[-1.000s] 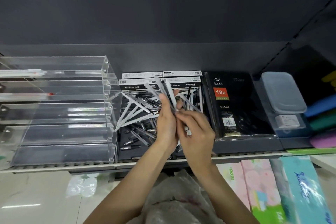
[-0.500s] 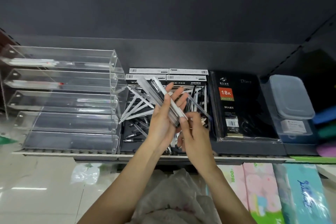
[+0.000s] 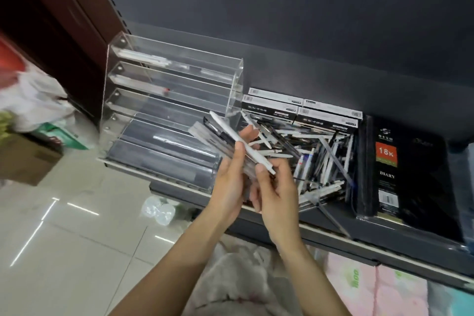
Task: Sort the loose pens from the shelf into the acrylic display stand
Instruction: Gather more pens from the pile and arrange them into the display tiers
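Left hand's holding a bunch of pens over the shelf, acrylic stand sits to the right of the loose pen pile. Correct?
Not quite. In the head view the acrylic stand sits to the left of the loose pen pile, not the right. The rest holds: the left hand holds a bunch of pens over the shelf.
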Demonstrator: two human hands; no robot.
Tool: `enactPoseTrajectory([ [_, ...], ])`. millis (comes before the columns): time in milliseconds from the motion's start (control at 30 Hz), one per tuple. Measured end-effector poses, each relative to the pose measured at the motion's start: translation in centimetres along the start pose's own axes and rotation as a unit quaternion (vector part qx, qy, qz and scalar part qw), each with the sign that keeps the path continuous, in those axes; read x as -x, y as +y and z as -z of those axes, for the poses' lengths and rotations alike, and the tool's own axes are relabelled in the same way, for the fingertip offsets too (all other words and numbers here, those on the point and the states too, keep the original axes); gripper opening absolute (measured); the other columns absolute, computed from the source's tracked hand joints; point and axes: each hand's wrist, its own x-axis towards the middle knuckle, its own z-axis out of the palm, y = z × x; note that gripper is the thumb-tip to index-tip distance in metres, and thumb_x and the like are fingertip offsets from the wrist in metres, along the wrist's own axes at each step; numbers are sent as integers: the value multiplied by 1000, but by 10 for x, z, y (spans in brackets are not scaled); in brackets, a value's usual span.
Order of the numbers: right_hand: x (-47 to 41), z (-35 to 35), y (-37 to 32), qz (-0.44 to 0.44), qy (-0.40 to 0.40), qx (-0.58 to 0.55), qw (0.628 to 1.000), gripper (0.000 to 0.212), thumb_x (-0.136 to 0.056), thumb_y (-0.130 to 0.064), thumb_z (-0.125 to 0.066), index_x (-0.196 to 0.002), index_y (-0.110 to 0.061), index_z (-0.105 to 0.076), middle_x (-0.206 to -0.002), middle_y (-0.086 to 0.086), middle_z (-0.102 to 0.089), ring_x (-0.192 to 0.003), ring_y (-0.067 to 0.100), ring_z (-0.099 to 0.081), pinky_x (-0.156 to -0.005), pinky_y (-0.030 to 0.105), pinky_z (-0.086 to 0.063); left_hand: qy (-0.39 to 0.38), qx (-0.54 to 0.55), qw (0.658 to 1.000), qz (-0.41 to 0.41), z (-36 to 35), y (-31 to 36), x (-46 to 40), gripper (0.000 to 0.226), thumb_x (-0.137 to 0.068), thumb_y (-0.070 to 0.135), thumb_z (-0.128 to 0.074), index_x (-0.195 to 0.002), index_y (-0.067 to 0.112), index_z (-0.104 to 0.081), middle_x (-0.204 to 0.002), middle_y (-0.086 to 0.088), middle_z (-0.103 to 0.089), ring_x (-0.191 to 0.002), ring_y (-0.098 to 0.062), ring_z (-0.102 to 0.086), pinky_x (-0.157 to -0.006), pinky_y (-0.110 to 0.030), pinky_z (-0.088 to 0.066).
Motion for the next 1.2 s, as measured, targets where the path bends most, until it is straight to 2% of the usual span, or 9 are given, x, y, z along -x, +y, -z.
enactPoseTrajectory([
  [67,-3,-13,-3,10,2,-8,1000,13,-95,-26,-48,-91,-15,-51,-50,2,-51,-39,15,-45,-41,25,-38,-17,-39,999,0,24,12,1,34,-95,40,-41,-123,33,-60,-98,-4,-69,-54,-14,-57,-47,-32,-50],
  [200,-11,-53,-10,38,-15,17,999,11,-92,-29,-49,-88,-20,-54,-51,2,-54,-39,14,-47,-44,23,-40,-3,-82,997,8,84,51,-3,39,-87,32,-54,-116,11,-67,-105,-10,-71,-100,-24,-66,-89,-36,-49],
  [300,-15,-91,-12,60,-12,40,997,9,-92,-28,-49,-86,-23,-53,-52,4,-55,-38,15,-47,-43,23,-40,62,-59,996,-30,142,79,-9,19,-84,25,-61,-79,8,-69,-81,-5,-69,-81,-17,-67,-70,-24,-54],
  [367,-16,-122,-14,60,-7,54,997,8,-92,-28,-49,-86,-25,-52,-53,4,-55,-39,15,-45,-43,24,-39,92,-83,991,-51,180,97,-15,31,-87,20,-61,-57,18,-56,-64,2,-55,-68,-9,-60,-68,-20,-53],
  [500,-16,-181,-16,35,14,68,997,10,-92,-29,-50,-84,-23,-52,-52,3,-55,-39,14,-45,-42,23,-38,99,-56,993,-38,234,121,-24,24,-92,23,-56,-72,9,-61,-74,12,-67,-82,-11,-62,-70,-22,-54],
  [567,-17,-204,-16,14,30,69,997,12,-93,-28,-50,-85,-20,-52,-52,1,-55,-40,14,-45,-42,24,-38,89,-22,996,-2,250,126,-29,25,-86,27,-59,-80,4,-61,-86,3,-70,-90,-13,-65,-68,-21,-53],
  [767,-12,-244,-13,-13,67,81,994,12,-95,-22,-50,-85,-17,-52,-50,0,-54,-39,15,-44,-41,24,-38,31,-57,995,82,266,128,-38,11,-88,17,-63,-84,8,-69,-74,2,-72,-72,-6,-68,-62,-15,-52],
  [1033,-36,-233,-24,-40,110,103,988,14,-91,-32,-51,-86,-25,-62,-76,-6,-66,-67,5,-57,-64,22,-48,34,-37,991,126,278,128,-54,14,-88,20,-63,-86,12,-74,-82,7,-75,-76,-2,-67,-67,-13,-51],
  [1200,-83,-189,-58,35,209,94,973,16,-93,-15,-54,-90,-20,-68,-64,-15,-59,-60,1,-49,-57,14,-42,64,-13,990,122,286,136,-70,13,-86,25,-64,-87,20,-76,-92,6,-75,-79,-3,-65,-84,-20,-49],
])
